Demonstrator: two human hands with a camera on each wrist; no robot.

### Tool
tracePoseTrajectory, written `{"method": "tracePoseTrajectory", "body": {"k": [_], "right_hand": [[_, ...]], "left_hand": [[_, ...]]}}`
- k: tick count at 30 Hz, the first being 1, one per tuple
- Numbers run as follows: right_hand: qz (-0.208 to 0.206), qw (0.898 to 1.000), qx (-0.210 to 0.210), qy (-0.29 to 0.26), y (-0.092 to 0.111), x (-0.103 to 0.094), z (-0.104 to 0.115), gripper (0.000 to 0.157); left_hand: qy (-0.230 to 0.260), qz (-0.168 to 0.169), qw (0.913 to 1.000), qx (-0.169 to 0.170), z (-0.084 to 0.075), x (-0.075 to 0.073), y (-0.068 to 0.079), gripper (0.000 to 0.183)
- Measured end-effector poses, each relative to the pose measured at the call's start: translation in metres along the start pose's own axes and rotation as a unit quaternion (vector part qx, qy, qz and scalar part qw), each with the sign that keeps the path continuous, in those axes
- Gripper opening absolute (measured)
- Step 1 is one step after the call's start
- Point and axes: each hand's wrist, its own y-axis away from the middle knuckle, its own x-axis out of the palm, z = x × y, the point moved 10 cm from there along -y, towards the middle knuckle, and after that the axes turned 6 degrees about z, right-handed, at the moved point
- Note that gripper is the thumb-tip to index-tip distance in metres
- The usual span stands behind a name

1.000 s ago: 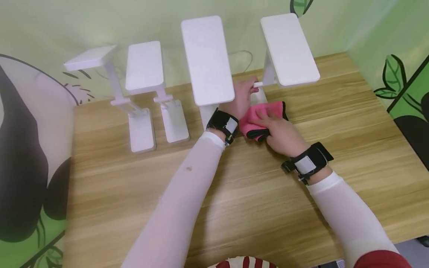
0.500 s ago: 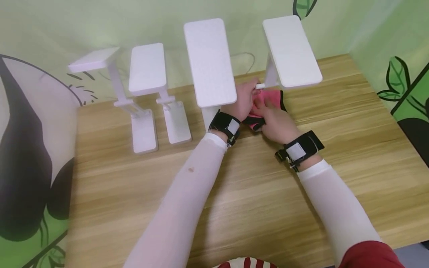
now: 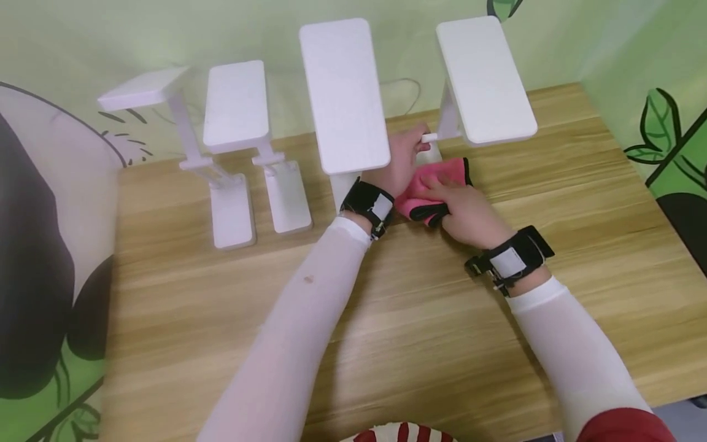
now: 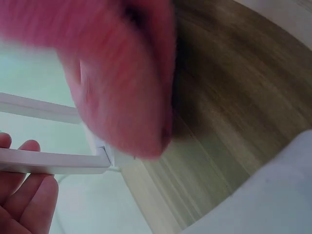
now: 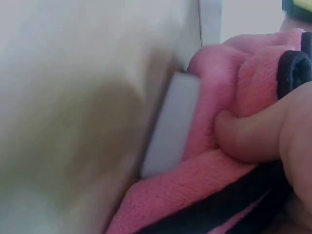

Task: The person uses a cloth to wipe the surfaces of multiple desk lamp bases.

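Note:
At the right end of a row of white desk lamps, my left hand (image 3: 399, 161) grips the lower arm of the rightmost desk lamp (image 3: 486, 80). In the left wrist view its fingers (image 4: 41, 200) curl about the slim white bar (image 4: 63, 163). My right hand (image 3: 469, 212) holds a folded pink cloth (image 3: 436, 178) with black edging over this lamp's base (image 3: 429, 155), most of which is hidden beneath it. The right wrist view has the thumb (image 5: 248, 136) pressed into the bunched cloth, with the side of the white base (image 5: 170, 126) showing.
Close to my left wrist stands another tall lamp (image 3: 345, 98), its head above that hand. Two smaller lamps, one near (image 3: 237, 107) and one farther left (image 3: 143, 91), stand on the wooden table (image 3: 414, 325). Painted walls (image 3: 629, 55) border the table.
My right hand slid the cloth toward the far end of the lamp base, then drew it back toward me, exposing that end again. The left hand keeps its grip on the lamp.

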Motion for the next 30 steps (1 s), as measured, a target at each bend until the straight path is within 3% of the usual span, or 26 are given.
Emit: {"method": "tracePoseTrajectory", "body": {"k": [6,10,14,20,26,30], "right_hand": [[-0.024,1.000,-0.002,-0.003,-0.043,-0.013,-0.017,0.065],[-0.033,0.999,0.007,-0.007,-0.050,-0.013,-0.017,0.066],[-0.009,1.000,0.008,-0.013,-0.037,-0.003,-0.010,0.060],[0.024,1.000,0.010,0.003,0.000,0.005,0.004,0.062],[0.007,0.999,-0.008,0.036,0.026,0.010,0.036,0.067],[0.002,0.998,-0.019,0.052,0.038,0.024,0.064,0.070]], "left_hand": [[-0.033,-0.009,0.9994,0.007,-0.002,-0.001,0.001,0.014],[-0.045,-0.010,0.9989,0.010,-0.001,-0.002,0.001,0.015],[-0.037,-0.004,0.9993,-0.002,0.004,0.000,0.000,0.016],[-0.018,0.003,0.9998,-0.006,0.010,0.000,-0.005,0.017],[-0.040,-0.003,0.9991,-0.016,0.020,0.002,-0.011,0.021],[-0.044,0.000,0.9990,-0.011,0.024,0.001,-0.013,0.023]]}}
